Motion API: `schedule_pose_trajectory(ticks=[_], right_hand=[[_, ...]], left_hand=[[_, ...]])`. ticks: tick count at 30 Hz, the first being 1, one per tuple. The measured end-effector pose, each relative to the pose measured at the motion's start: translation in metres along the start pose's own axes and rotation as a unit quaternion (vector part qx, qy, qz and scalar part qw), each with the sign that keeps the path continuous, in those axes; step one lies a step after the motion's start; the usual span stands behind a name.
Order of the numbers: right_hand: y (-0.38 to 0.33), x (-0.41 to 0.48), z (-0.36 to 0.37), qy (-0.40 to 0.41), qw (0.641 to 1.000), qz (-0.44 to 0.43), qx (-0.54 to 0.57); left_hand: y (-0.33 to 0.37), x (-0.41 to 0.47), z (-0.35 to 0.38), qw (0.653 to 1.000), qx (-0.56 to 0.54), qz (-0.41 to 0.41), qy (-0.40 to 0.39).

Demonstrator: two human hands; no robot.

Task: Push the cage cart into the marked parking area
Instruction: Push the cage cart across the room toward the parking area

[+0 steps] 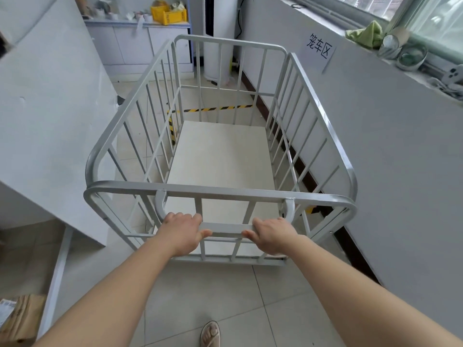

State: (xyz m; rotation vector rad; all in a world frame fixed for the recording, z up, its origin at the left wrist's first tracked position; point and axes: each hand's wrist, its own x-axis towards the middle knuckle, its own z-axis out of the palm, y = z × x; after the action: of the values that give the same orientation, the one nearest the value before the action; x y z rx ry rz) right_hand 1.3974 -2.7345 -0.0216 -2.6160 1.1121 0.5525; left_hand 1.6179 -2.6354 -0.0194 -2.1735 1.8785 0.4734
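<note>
Two bare hands are seen at the lower centre of the frame, both closed over the flat grey handle bar [226, 227] of a grey-painted metal cage cart with barred sides [220, 189]. The left hand [184, 232] is wrapped round the bar's left end, the right hand [271, 235] round its right end, with fingers curled over the top and thumbs tucked beneath. The cart fills the middle of the frame, and its pale flat floor panel [220, 159] is bare. Black-and-yellow striped floor tape [218, 108] is visible through the far bars, above centre, and along the cart's left side. A white paper sign with black characters [319, 50] is fixed to the white wall at upper right, just beside the cart's far right corner. A sandalled foot [210, 334] is seen on the tiled floor [225, 296] at the bottom edge.
</note>
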Motion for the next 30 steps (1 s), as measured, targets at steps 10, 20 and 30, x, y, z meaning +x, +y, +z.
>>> schedule_pose_trajectory(ticks=[10, 20, 30], right_hand=[[0.066, 0.063, -0.04, -0.023, 0.999, 0.023, -0.001], [0.123, 0.116, -0.07, -0.037, 0.999, 0.014, 0.006], [0.18, 0.165, -0.097, -0.026, 1.0, -0.013, 0.006]], left_hand=[[0.02, 0.086, -0.032, 1.0, -0.015, -0.013, 0.018], [0.035, 0.154, -0.06, 1.0, -0.012, -0.026, 0.008], [0.053, 0.218, -0.089, 0.998, -0.025, -0.051, 0.015]])
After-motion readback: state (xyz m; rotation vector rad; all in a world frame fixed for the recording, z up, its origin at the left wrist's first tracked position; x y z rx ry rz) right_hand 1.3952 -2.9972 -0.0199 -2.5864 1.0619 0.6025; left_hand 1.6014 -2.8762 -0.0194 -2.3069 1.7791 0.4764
